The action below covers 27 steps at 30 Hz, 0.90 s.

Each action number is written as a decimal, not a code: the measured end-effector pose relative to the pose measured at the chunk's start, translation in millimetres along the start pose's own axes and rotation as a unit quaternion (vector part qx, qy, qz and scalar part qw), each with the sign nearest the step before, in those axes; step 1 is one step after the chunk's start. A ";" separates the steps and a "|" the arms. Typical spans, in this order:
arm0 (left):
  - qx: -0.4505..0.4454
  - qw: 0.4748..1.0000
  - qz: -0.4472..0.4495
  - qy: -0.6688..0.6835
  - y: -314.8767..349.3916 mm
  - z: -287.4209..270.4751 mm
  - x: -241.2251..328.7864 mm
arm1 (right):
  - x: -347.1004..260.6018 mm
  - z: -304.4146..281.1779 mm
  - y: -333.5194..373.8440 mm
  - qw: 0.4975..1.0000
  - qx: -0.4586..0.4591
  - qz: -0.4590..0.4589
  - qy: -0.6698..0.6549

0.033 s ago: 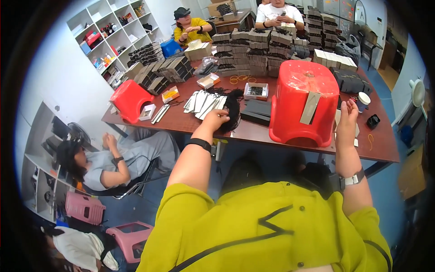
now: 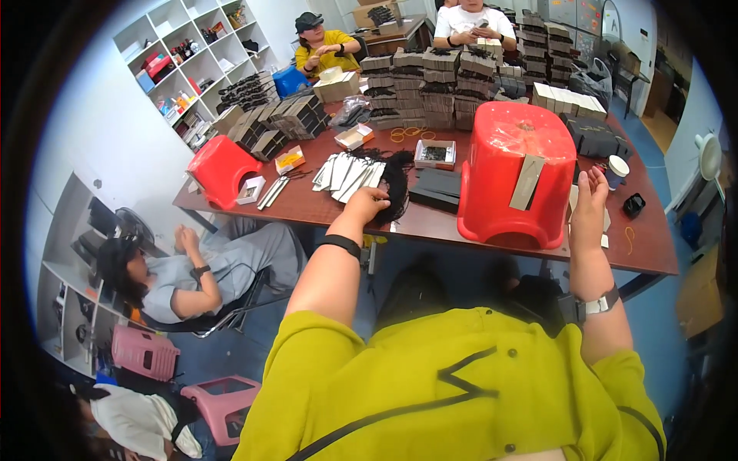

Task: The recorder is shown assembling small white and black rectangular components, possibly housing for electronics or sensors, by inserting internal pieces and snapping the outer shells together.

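Note:
My left hand (image 2: 366,206) is at the table's near edge, its fingers closed at a bundle of black cords (image 2: 396,184). These cords hang from a fanned pile of white paper tags (image 2: 346,175). My right hand (image 2: 590,207) is raised beside an upturned red plastic stool (image 2: 523,138), fingers stretched upward and nothing seen in them. A grey-beige strip (image 2: 526,183) stands against the stool's near side. Behind my right hand lie pale cards (image 2: 606,219), partly hidden. Dark flat strips (image 2: 437,189) lie between the cords and the stool.
Small boxes (image 2: 435,155), a second red stool (image 2: 221,173), a paper cup (image 2: 616,170) and yellow rubber bands (image 2: 407,134) sit on the table (image 2: 492,244). Tall bundled stacks (image 2: 438,88) line its far side. Several people sit around, one (image 2: 200,280) close at left.

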State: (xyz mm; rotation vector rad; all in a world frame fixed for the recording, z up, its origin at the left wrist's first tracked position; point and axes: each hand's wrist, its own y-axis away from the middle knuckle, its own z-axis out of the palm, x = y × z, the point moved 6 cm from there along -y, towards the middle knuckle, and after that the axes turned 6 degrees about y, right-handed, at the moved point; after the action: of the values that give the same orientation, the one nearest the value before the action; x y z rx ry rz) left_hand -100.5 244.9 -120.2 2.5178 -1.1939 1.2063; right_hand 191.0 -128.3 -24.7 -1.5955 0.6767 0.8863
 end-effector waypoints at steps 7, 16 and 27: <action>0.003 0.999 -0.009 0.051 -8.5 -13.3 4.0 | -28.8 -9.1 3.5 1.000 -0.023 -0.015 0.003; 0.003 0.966 -0.070 0.249 -27.0 -40.2 18.7 | -38.8 -18.4 -4.4 0.995 0.001 0.000 -0.096; -0.011 0.971 -0.065 0.228 -47.6 -70.5 60.8 | -43.3 -23.2 -4.8 0.996 0.015 -0.034 -0.085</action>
State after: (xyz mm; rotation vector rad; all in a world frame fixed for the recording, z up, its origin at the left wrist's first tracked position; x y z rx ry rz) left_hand -88.2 268.6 -19.2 2.0928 -0.9076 1.6042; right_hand 175.4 -151.4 15.9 -1.4889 0.5118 0.9453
